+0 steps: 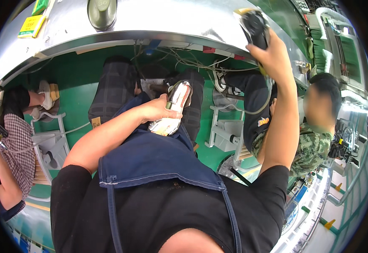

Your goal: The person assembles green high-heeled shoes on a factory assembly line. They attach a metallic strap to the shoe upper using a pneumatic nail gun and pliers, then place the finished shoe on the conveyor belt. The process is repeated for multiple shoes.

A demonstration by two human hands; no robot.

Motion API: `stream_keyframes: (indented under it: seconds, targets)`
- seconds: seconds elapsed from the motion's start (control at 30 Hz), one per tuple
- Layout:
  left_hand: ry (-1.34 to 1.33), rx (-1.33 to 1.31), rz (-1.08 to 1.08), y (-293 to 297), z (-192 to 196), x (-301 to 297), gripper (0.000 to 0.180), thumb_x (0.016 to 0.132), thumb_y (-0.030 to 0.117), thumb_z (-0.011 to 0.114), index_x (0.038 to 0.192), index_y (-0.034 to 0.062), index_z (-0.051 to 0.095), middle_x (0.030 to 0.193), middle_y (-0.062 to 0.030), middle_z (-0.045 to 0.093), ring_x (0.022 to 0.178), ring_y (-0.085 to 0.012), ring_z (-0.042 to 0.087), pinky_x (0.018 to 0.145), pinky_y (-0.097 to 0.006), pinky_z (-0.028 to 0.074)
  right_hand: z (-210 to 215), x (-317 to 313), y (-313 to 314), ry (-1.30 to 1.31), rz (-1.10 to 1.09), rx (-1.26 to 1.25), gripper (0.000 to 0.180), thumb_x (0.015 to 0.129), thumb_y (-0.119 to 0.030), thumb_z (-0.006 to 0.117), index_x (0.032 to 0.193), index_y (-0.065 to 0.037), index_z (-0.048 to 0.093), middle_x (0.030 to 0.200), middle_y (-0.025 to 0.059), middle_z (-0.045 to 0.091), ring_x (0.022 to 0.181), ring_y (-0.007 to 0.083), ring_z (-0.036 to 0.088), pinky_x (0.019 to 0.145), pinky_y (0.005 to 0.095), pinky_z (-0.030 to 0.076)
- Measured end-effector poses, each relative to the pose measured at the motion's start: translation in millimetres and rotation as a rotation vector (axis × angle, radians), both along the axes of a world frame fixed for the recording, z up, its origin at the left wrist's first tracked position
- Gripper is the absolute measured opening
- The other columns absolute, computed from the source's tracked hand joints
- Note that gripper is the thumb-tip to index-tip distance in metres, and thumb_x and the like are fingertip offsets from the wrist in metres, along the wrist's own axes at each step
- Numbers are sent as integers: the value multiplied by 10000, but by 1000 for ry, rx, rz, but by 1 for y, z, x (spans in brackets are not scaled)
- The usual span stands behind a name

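Over my lap, my left hand (pixel 161 110) is closed round a lasted shoe upper (pixel 179 95), which has a whitish underside and a dark green side. My right hand (pixel 272 55) reaches up to the right over the metal table (pixel 167 19). Its fingers grip a black, shoe-shaped piece (pixel 255 26) with white and yellowish edges, smeared by motion; I cannot tell whether it touches the tabletop. Farther left on the table stands a dark green shoe last (pixel 102 14), apart from both hands.
Yellow (pixel 31 26) and green (pixel 40 6) packets lie at the table's far left. Cables (pixel 188 59) hang below its edge. One person (pixel 314 122) sits close on my right, another (pixel 13 147) on my left. Pale plastic stools (pixel 226 133) stand on the green floor (pixel 76 97).
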State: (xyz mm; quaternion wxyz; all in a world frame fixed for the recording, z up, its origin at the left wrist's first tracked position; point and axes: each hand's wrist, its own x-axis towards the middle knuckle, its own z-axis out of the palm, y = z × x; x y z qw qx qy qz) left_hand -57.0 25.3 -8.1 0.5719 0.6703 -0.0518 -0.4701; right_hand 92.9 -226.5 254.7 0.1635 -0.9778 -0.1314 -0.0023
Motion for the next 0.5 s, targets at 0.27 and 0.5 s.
stream_keyframes:
  seconds: [0.27,0.5]
  targets:
    - [281,-68,370,-21,-9,-4,740,1002,431,711,1444,-98,444,1172,-165,694,985,-193,708,881,-332,574,-66,74,5,-400,143,-500,572,878,-349,806,1318,-32,624,1166,194,705,1100,421,655,910,487,538]
    - [454,-271,466,-21,-14,1,649,996,363,719,1381,-99,473,1054,-141,723,819,-200,739,775,-375,611,-58,6,4,-218,148,-242,480,922,-290,769,1254,6,590,907,247,726,916,425,728,784,516,546]
